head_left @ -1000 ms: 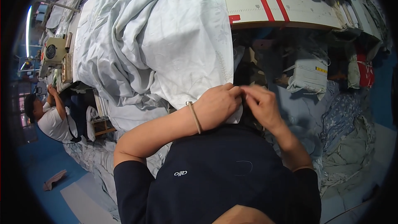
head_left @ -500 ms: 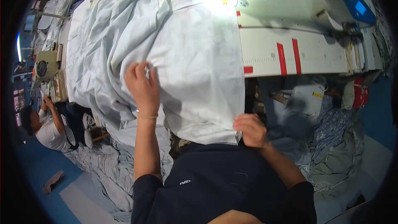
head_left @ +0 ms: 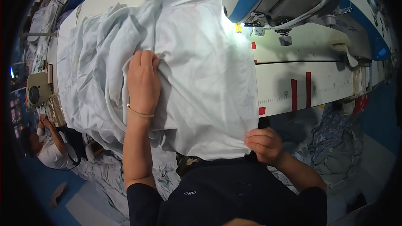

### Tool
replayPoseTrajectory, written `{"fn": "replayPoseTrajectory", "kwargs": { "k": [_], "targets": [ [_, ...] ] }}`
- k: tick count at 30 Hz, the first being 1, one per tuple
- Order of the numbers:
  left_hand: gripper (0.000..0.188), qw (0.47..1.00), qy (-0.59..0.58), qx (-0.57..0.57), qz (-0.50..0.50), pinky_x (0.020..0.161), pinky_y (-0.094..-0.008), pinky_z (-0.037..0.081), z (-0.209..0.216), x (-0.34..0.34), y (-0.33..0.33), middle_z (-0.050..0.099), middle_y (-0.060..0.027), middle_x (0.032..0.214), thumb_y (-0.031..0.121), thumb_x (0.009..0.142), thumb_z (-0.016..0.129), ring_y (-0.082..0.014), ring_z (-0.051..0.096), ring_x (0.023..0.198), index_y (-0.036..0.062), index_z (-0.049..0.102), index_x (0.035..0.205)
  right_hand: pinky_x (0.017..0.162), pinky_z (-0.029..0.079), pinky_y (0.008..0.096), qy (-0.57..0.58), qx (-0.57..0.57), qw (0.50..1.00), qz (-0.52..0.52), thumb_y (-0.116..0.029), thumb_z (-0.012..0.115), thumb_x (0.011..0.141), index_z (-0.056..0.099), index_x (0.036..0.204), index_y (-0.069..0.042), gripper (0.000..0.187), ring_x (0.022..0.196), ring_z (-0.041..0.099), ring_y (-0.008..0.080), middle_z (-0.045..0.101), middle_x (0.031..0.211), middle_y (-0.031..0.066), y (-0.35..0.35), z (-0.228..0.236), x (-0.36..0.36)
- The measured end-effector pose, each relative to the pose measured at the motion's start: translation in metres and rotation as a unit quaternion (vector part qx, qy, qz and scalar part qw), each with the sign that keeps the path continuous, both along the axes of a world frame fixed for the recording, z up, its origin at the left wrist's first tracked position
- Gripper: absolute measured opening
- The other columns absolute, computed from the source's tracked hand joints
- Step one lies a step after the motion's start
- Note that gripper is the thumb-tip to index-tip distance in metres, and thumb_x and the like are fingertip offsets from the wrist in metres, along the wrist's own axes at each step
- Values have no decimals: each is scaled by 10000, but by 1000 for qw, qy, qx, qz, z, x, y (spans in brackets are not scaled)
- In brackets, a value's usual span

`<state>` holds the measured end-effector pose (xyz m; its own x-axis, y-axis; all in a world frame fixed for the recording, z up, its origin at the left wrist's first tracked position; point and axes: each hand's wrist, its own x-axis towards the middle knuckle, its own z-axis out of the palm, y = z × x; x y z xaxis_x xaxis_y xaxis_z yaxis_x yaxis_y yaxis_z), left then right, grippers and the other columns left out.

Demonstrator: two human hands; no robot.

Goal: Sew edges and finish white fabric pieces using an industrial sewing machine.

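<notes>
A large white cloth lies over the table and hangs toward my lap, smooth on its right part and bunched into folds on the left. My left hand is closed on a raised fold near the cloth's middle. At the near right corner, my right hand pinches the cloth's edge between thumb and fingers. The far right edge of the cloth runs up to the lit needle area of a blue and white sewing machine, where a small yellow part shows. The machine head hides the needle.
Red tape strips and a printed scale mark the white tabletop on the right. Heaps of fabric lie at the lower right and lower left. Another person sits at the far left beside a beige machine.
My left hand has closed on the cloth fold. My right hand now pinches the cloth's corner more firmly. The view has shifted, so the sewing machine appears larger and lower.
</notes>
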<state>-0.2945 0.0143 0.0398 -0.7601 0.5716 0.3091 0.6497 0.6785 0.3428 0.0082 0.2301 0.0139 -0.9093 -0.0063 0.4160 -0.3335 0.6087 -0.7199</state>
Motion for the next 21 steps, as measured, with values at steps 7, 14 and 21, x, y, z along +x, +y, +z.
{"fn": "replayPoseTrajectory", "kwargs": {
  "k": [7,14,21],
  "targets": [
    [98,998,55,12,-31,734,-441,467,-10,-44,13,586,-159,869,4,888,631,-360,582,834,8,534,900,672,491,329,-2,67,998,9,76,661,684,706,854,-44,213,932,707,224,701,940,43,18,21,-40],
    [78,995,91,17,-24,737,-454,489,-18,-79,26,616,-164,879,23,915,614,-372,603,848,12,538,910,711,494,336,-16,109,994,27,83,660,683,705,819,-10,170,938,706,232,694,927,60,34,27,-79],
    [77,987,150,38,-39,736,-457,505,-34,-124,36,627,-149,875,54,928,620,-366,619,850,31,548,913,741,499,346,49,127,990,27,92,654,692,703,834,-4,179,952,703,247,699,966,78,50,19,-117]
  ]
}}
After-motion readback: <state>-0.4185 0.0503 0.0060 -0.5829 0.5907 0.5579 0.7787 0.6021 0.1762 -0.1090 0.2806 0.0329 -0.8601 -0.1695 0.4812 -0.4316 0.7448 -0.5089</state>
